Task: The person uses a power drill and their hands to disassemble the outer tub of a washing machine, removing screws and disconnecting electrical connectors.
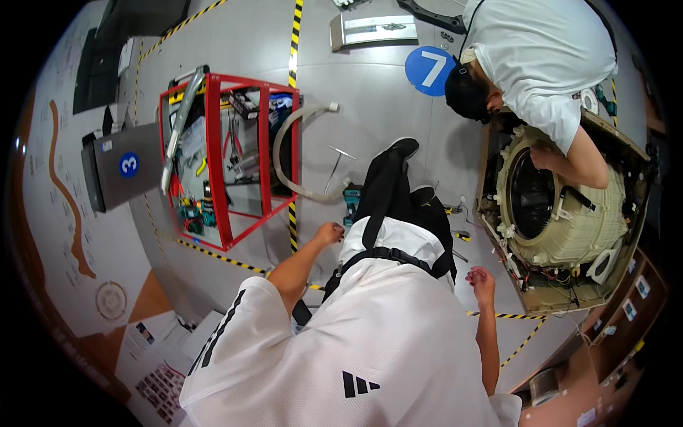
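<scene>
I look down my own white shirt and black trousers to my shoes on a grey floor. My left hand point(329, 233) hangs by my left hip, its fingers curled in and nothing in it. My right hand point(482, 279) hangs at my right side, loosely curled, fingers slightly apart, empty. It is nearest the opened washing machine point(569, 285) lying on the floor to my right, whose cream drum tub point(562, 206) is exposed. A co-worker in a white shirt point(541, 50) bends over the tub with a hand point(544, 155) on its rim.
A red frame cart point(217, 171) with tools and parts stands to the left, a grey hose point(284, 153) looping beside it. A teal tool point(351, 203) and small tools lie by my feet. Yellow-black tape point(293, 71), a blue round floor marker point(429, 70), a grey box point(124, 167) and a metal panel point(373, 30) are around.
</scene>
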Tool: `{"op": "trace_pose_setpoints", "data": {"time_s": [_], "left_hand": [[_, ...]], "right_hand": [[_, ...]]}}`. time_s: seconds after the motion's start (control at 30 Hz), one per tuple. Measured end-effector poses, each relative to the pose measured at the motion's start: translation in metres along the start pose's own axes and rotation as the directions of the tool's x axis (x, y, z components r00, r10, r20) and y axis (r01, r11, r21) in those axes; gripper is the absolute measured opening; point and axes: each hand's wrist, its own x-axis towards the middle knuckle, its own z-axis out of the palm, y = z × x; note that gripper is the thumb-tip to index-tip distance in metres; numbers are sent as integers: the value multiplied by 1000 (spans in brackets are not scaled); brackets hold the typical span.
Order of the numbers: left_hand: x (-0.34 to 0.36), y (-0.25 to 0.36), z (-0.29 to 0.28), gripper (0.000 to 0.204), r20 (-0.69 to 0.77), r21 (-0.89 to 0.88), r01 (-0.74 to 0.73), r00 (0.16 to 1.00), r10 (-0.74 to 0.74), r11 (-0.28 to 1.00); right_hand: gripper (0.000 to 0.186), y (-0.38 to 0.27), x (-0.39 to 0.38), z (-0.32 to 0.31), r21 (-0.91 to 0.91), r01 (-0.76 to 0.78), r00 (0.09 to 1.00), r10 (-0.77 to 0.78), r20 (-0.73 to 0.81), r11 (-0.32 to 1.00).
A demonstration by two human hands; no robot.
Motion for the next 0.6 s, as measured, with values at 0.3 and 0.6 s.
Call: {"op": "trace_pose_setpoints", "data": {"time_s": [0.3,0.6], "left_hand": [[-68,-33,54,23,-54,-384,113,988,-145,916],[8,-177,20,29,-21,-471,95,993,-119,877]], "right_hand": [[16,74,16,-19,18,-144,989,143,39,989],[20,63,6,28,204,-118,992,124,-13,972]]}}
